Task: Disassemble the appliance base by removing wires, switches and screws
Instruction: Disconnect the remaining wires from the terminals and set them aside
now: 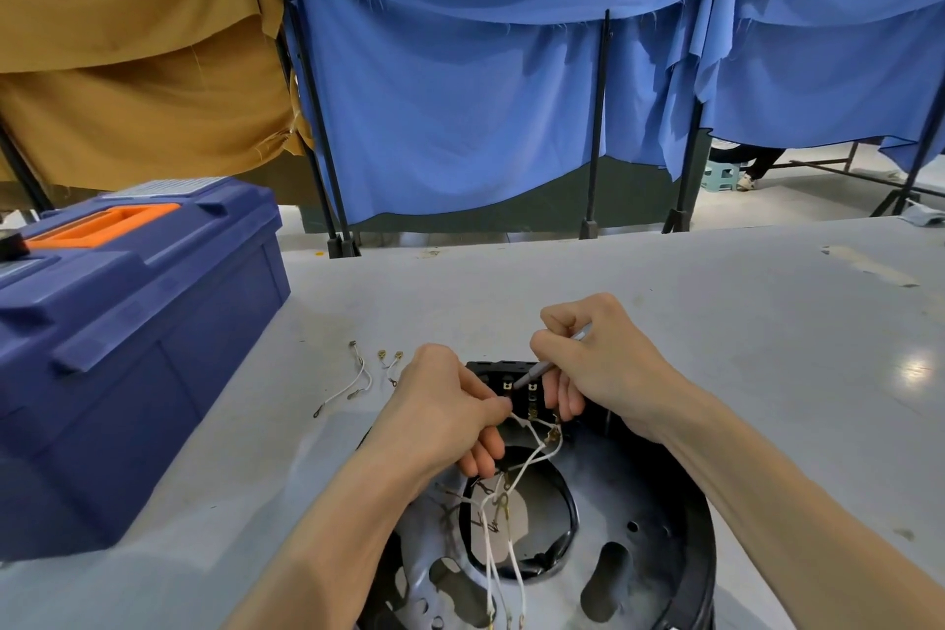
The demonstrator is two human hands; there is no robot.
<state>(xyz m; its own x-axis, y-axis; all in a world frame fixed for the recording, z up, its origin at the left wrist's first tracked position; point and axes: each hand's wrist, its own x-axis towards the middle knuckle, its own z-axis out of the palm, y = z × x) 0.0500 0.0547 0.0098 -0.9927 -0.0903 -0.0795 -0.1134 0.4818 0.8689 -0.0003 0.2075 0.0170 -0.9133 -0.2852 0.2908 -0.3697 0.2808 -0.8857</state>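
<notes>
We're in a workshop hall: a grey worktable point(716, 322), a blue toolbox point(128, 322) with an orange handle sitting on it, and bays screened by blue cloth point(460, 92) and brown cloth point(128, 41) hung on black metal stands point(593, 118).

left hand point(444, 404) pinches white wires point(532, 440) at the black switch block point(516, 391) of the round appliance base point(639, 542). right hand point(598, 363) grips a grey screwdriver point(549, 366), tip on the block. loose wires point(353, 381) lie on the grey table point(716, 312) near a blue toolbox point(128, 338).
</notes>
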